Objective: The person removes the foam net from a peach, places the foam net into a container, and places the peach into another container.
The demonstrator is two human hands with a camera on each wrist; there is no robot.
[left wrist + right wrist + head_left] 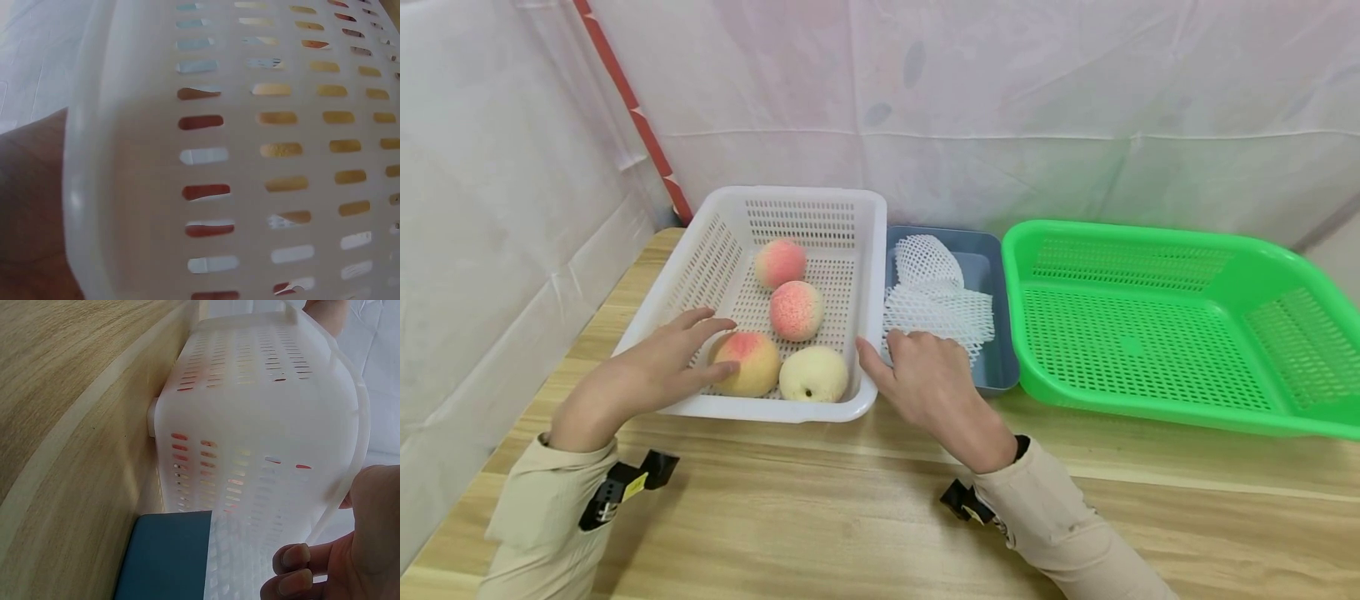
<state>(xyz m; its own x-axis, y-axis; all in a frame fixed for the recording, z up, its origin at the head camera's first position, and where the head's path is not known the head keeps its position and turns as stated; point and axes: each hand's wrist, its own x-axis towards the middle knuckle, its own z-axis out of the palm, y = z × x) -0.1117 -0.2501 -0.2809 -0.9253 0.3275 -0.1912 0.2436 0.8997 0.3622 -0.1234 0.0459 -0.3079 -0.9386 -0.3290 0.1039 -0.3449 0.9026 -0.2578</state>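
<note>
A white perforated basket (pixel 874 250) holds two pink peaches (pixel 796 311), a yellow peach with a red top (pixel 754 367) and a pale cream fruit (pixel 814 374). My left hand (pixel 658 367) reaches over the basket's left rim, with thumb and fingers spread around the yellow peach. Its thumb overlaps that peach; firm contact cannot be told. Above the left side of a blue-grey tray (pixel 992 367) is my right hand (pixel 932 379), fingers loosely bent near the white foam nets (pixel 943 312). Its thumb lies by the basket's right rim. In the left wrist view, the basket wall (pixel 144 187) hides the left fingers.
A large green perforated basket (pixel 1142 400) stands to the right of the tray. Wooden tabletop (pixel 790 508) runs along the front. White cloth (pixel 925 83) hangs behind, with a red strip (pixel 640 125) at the back left corner.
</note>
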